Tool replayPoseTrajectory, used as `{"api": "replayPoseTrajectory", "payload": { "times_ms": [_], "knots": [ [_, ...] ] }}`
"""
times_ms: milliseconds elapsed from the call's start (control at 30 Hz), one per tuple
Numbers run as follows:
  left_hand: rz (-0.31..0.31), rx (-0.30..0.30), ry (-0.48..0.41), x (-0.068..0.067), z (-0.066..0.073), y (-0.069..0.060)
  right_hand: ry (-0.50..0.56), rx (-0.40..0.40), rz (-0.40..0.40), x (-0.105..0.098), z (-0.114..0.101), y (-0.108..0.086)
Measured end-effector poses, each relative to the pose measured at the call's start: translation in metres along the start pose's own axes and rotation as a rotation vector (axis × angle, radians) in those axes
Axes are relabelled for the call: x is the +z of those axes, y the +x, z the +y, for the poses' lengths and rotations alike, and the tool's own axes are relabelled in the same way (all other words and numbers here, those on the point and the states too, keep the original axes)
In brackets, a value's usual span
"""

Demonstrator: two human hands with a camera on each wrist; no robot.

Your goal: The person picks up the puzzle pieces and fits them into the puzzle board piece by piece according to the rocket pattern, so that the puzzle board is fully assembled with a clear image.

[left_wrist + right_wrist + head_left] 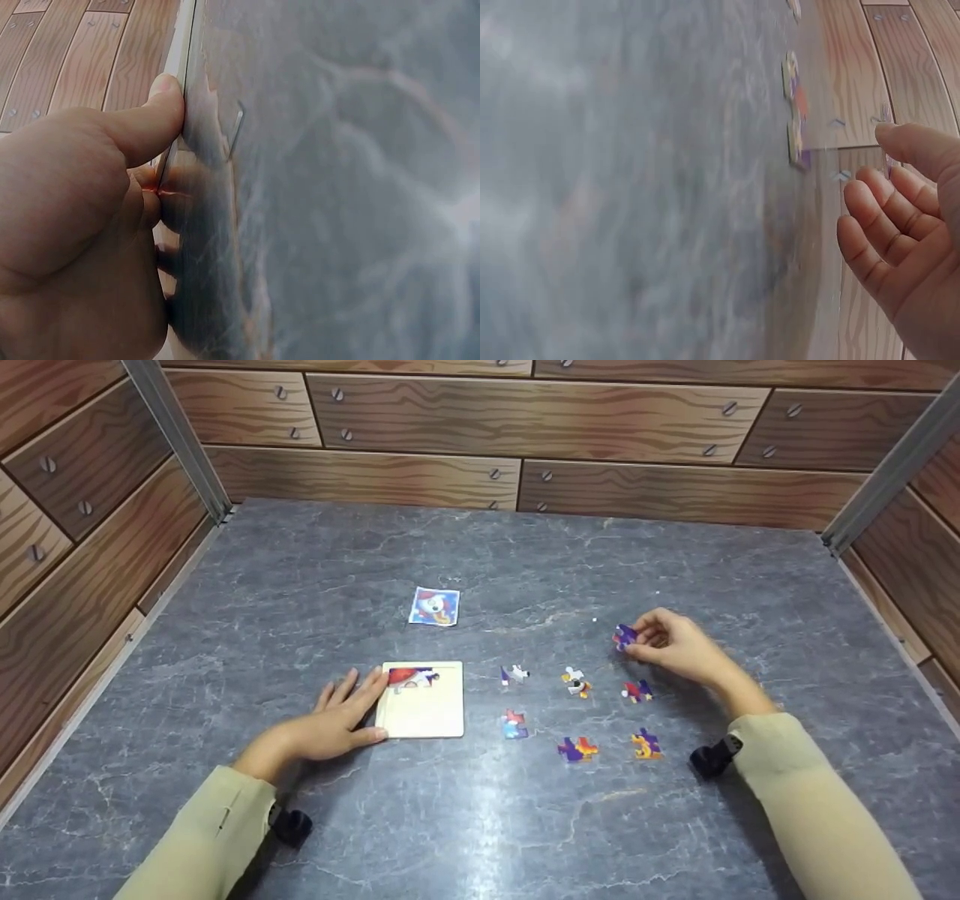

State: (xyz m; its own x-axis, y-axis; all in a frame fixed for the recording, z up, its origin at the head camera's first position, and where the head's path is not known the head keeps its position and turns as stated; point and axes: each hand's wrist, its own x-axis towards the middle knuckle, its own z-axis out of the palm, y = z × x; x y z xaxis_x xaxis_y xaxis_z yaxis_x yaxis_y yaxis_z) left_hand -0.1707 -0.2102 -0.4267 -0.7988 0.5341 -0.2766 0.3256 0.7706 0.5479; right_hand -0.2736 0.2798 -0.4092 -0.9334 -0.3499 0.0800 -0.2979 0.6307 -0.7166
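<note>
A square, pale puzzle tray [424,712] lies on the table, with joined red, white and purple pieces [412,678] in its upper left corner. The left hand [330,724] rests against the tray's left edge, fingers spread and extended; the left wrist view shows this hand [82,202] with its thumb at the edge. To the right, the right hand [675,645] pinches a purple puzzle piece [624,637] between thumb and fingers. In the right wrist view, the piece [887,150] is mostly hidden behind the right hand [907,217].
Several loose pieces lie between the tray and the right arm, among them a purple-orange one [577,748], a yellow-purple one [646,744] and a red-blue one [514,724]. A small picture card [435,607] lies beyond the tray. Wood-patterned walls [525,420] enclose the table.
</note>
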Motion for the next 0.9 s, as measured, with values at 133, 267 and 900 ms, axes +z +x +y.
{"api": "replayPoseTrajectory", "payload": {
  "times_ms": [133,267,900],
  "knots": [
    [0.002,0.001,-0.004,0.0,0.0,0.0,0.02,-0.008,-0.006,0.004,-0.008,0.001],
    [0.001,-0.007,0.0,0.0,0.0,0.0,0.053,-0.033,-0.017,0.01,-0.016,0.002],
    [-0.003,-0.022,-0.002,-0.001,0.001,-0.001,0.115,-0.143,-0.114,0.039,-0.053,0.003]
  ]
}}
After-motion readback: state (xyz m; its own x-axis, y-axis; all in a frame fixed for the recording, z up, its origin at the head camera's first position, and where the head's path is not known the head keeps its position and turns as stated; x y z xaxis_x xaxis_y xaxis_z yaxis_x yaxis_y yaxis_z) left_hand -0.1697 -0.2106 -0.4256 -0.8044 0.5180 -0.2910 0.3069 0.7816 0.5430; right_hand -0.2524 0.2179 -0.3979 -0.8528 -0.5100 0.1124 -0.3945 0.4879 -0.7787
